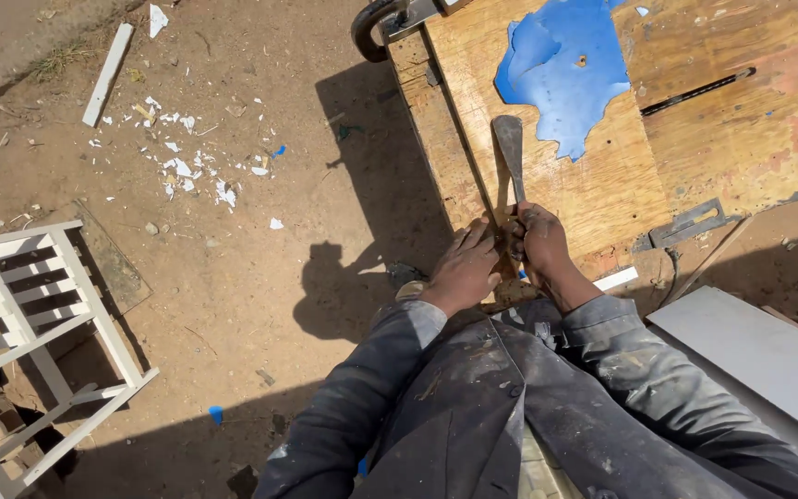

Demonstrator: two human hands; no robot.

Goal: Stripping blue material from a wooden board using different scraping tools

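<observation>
Worn plywood desk [602, 176], orange-brown, sunlit; torn blue sheet remnant [561, 74] stuck on top near far edge; dark slot [695, 91] cut to right of it; flat metal blade [510, 148] lying on surface near left edge; grey metal bracket [690, 222] at near edge; black curved handle [368, 26] at far left corner; bare dirt ground [260, 277] beside desk; white chips [187, 157], white strip [108, 74], white slatted frame [39, 314] on ground; white board [759, 356] at right.

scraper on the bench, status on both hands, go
Right hand gripping scraper handle, blade flat on wooden bench. Left hand pressed flat beside it. Torn blue sheet just beyond the blade.
</observation>
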